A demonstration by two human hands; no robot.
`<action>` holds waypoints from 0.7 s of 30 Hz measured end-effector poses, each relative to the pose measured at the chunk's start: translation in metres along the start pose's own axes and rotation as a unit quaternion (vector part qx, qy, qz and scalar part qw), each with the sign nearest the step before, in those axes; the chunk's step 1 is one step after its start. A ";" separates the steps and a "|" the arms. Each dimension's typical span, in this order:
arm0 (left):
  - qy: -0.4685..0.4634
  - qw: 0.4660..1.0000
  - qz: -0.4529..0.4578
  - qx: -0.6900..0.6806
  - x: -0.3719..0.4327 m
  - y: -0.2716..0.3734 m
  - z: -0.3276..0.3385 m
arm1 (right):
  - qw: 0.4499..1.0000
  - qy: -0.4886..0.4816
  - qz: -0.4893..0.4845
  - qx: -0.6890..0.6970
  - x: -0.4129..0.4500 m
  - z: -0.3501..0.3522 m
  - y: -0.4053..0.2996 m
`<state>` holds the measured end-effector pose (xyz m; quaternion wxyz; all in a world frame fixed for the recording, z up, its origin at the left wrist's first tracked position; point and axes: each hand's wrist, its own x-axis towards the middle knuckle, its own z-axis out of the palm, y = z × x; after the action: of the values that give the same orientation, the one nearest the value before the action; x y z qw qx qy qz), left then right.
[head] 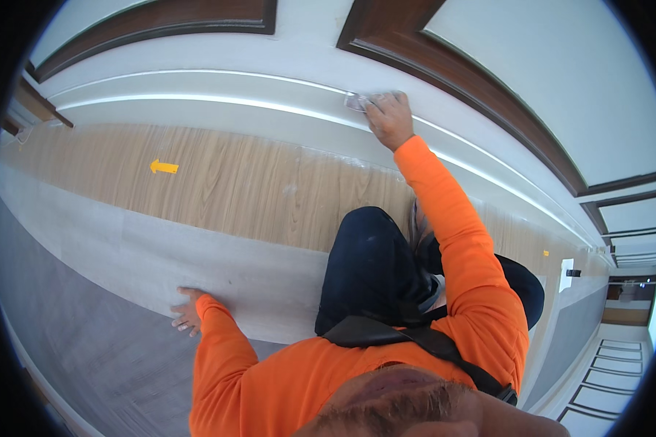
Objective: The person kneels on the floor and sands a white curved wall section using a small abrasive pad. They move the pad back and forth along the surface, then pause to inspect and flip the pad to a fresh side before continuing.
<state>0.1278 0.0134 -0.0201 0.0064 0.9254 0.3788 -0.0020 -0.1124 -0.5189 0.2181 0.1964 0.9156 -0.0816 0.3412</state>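
My right hand (392, 119) is pressed against the white skirting board (240, 90) low on the wall, shut on a small flat greyish sheet (356, 102) that looks like sandpaper. Its far edge lies along the board's upper groove, and my fingers hide the rest. Down to the left, my left hand (188, 312) rests with fingers spread on the floor, where a light grey strip (251, 273) meets darker grey flooring (104, 338). Nothing is in that hand. White dust (352, 161) lies on the wood-look floor (240, 180) beside the skirting.
Dark wood mouldings (404, 60) frame the wall panels above the skirting. A yellow arrow sticker (164, 166) marks the floor at left. My bent knee (369, 257) is close to the wall. Farther right, a white sheet (566, 275) with a dark object (574, 273) sits on the floor.
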 end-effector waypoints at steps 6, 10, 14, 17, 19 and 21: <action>0.008 1.000 0.002 -0.011 0.005 -0.001 0.010 | 1.000 -0.006 0.000 -0.012 0.004 0.001 -0.003; 0.019 1.000 -0.003 -0.018 0.013 -0.004 0.021 | 0.999 -0.014 0.031 -0.038 -0.030 -0.023 0.013; 0.015 1.000 0.006 -0.017 0.011 -0.002 0.021 | 0.997 -0.019 0.055 -0.055 -0.061 -0.047 0.029; 0.007 1.000 0.007 -0.017 0.005 -0.002 0.015 | 0.998 -0.021 0.038 -0.040 -0.061 -0.044 0.034; 0.010 1.000 0.010 -0.021 0.000 -0.001 0.012 | 0.998 -0.037 0.032 -0.031 -0.058 -0.042 0.033; 0.013 0.999 0.000 -0.031 0.004 -0.002 0.016 | 0.998 -0.042 0.030 -0.035 -0.062 -0.041 0.037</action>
<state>0.1293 0.0177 -0.0366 0.0300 0.9249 0.3784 0.0221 -0.1934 -0.5348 0.2170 0.2144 0.9187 -0.1295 0.3055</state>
